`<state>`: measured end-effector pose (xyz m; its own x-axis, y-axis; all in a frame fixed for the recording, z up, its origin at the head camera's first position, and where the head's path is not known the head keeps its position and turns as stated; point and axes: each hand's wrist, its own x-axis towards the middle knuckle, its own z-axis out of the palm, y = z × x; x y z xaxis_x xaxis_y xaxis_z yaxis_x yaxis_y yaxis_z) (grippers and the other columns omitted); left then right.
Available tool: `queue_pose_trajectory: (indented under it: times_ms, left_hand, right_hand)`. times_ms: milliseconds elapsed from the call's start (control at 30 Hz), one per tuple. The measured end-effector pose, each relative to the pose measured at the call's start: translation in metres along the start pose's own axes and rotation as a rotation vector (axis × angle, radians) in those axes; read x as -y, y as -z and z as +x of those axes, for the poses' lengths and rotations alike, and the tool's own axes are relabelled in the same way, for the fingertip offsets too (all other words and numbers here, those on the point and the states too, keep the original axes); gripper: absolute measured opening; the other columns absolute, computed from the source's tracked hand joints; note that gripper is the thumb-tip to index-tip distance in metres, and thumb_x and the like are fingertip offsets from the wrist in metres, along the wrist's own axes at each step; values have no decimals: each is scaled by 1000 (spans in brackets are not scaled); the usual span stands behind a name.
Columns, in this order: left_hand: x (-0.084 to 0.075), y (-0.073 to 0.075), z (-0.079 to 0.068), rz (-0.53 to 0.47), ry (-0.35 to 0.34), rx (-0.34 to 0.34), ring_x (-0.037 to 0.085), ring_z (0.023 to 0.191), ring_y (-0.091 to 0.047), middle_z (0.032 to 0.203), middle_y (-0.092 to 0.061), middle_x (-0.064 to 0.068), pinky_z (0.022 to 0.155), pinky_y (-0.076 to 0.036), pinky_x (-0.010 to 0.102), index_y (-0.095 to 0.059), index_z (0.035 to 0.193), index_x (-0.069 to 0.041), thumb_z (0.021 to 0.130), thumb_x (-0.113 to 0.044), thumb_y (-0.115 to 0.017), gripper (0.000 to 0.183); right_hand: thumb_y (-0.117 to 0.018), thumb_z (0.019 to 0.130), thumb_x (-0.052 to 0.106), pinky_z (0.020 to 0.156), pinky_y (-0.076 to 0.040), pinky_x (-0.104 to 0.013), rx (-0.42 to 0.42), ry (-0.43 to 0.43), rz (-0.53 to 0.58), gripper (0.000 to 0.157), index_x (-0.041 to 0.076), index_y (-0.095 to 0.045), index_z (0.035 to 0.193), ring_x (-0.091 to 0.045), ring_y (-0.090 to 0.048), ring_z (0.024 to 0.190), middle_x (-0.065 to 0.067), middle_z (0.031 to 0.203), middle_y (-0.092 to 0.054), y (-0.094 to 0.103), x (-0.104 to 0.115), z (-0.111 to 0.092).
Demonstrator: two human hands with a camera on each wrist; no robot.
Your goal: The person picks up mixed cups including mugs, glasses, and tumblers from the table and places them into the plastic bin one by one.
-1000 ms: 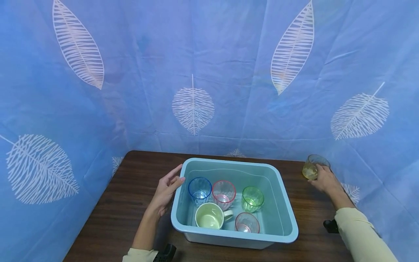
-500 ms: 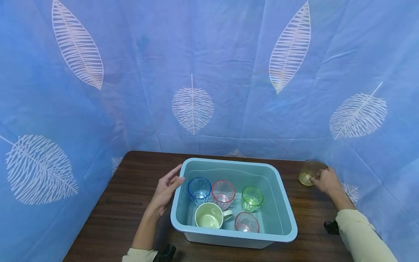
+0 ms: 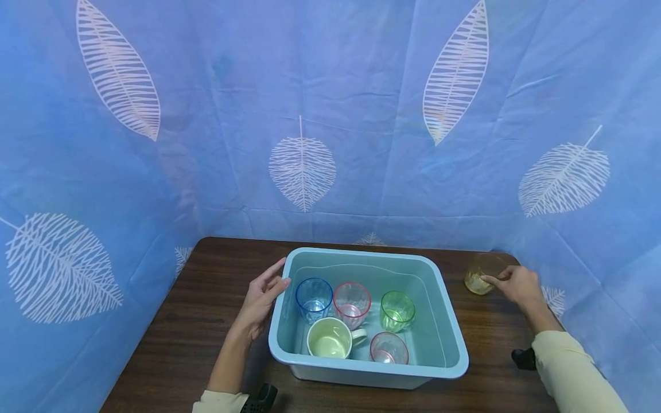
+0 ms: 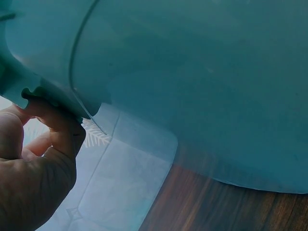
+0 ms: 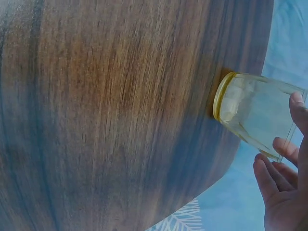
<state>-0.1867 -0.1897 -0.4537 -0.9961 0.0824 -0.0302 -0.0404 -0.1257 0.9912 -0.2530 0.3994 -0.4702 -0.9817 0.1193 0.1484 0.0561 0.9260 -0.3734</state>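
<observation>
At the table's far right corner, my right hand pinches the rim of a clear yellow drinking glass. In the right wrist view the thumb and fingers are at the rim of the glass, whose thick yellow base is at the tabletop. My left hand holds the left rim of a light blue plastic tub, and the left wrist view shows its bent fingers at the tub's edge. Inside the tub are a blue glass, a red-rimmed glass, a green glass, a pinkish glass and a pale green mug.
The dark wooden table carries the tub at its middle. Blue cloth with white leaf prints hangs close behind the table's far edge and along its sides. The tub's right part has bare floor beside the green glass.
My right hand has brought the yellow glass a little left and nearer, and its fingers have shifted on the rim. The left hand stays at the tub's rim.
</observation>
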Motion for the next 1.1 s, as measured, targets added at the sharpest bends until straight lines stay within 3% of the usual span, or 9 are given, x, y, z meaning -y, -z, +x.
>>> queue_pose_trajectory:
  times_ms: [100, 233, 333, 533, 667, 733, 833, 967, 1100]
  left_hand:
    - [0, 0, 0, -1, 3, -4, 17, 83, -64, 91, -68, 8, 74, -61, 30, -44, 157, -8, 103, -15, -65, 57]
    - [-1, -1, 0, -6, 12, -7, 18, 83, -64, 91, -68, 9, 75, -61, 31, -44, 157, -9, 104, -15, -64, 57]
    - [-1, -1, 0, -9, 15, -5, 19, 85, -65, 92, -69, 10, 77, -62, 33, -44, 157, -9, 104, -15, -64, 57]
    - [-1, -1, 0, -4, 25, -17, 21, 87, -67, 96, -71, 13, 79, -62, 37, -45, 156, -10, 103, -14, -65, 57]
    - [-1, -1, 0, -4, 28, -17, 21, 86, -66, 94, -70, 12, 78, -62, 36, -45, 156, -9, 104, -13, -65, 56]
    - [-1, -1, -1, -4, 26, -16, 21, 85, -66, 93, -70, 11, 78, -62, 36, -45, 156, -9, 104, -13, -64, 56]
    - [-1, 0, -1, -4, 23, -13, 20, 85, -66, 94, -70, 11, 78, -62, 35, -44, 157, -9, 104, -14, -64, 57]
    - [-2, 0, -1, -8, 22, -10, 20, 85, -66, 93, -70, 11, 78, -62, 34, -43, 158, -8, 104, -14, -64, 58]
    - [-1, 0, 0, -14, 25, -8, 19, 85, -67, 93, -69, 10, 78, -62, 34, -43, 158, -9, 104, -15, -64, 58]
  right_hand:
    - [-78, 93, 42, 59, -54, -49, -8, 3, -1, 53, -10, -70, 88, -33, -63, 67, -25, 83, -69, 0, -1, 1]
    - [-79, 91, 45, 56, -52, -42, -31, -25, 19, 53, -7, -72, 88, -40, -65, 76, -37, 113, -66, -1, 0, -2]
    - [-79, 90, 46, 63, -54, -46, -36, -58, 51, 54, -7, -73, 93, -50, -62, 95, -43, 134, -53, -1, 3, -6]
    - [-80, 89, 45, 79, -53, -59, -51, -88, 164, 57, -10, -72, 98, -58, -52, 115, -41, 140, -50, -1, 6, -16]
    - [-82, 88, 43, 69, -51, -37, -79, -118, 235, 54, -9, -72, 97, -54, -53, 116, -39, 140, -52, -1, 5, -21]
    - [-84, 87, 41, 66, -46, -23, -97, -144, 287, 52, -9, -72, 97, -49, -55, 117, -36, 140, -54, -2, 4, -22]
    - [-86, 86, 33, 64, -43, -10, -139, -168, 392, 46, -9, -71, 94, -23, -63, 104, -28, 134, -60, -3, 4, -24]
    - [-87, 86, 16, 69, -48, -6, -192, -132, 620, 35, -13, -68, 91, 9, -58, 87, -6, 116, -60, -2, 4, -25]
    - [-83, 85, -2, 72, -52, -7, -198, -82, 901, 20, -14, -67, 89, 8, -67, 83, 7, 107, -57, 0, 4, -27]
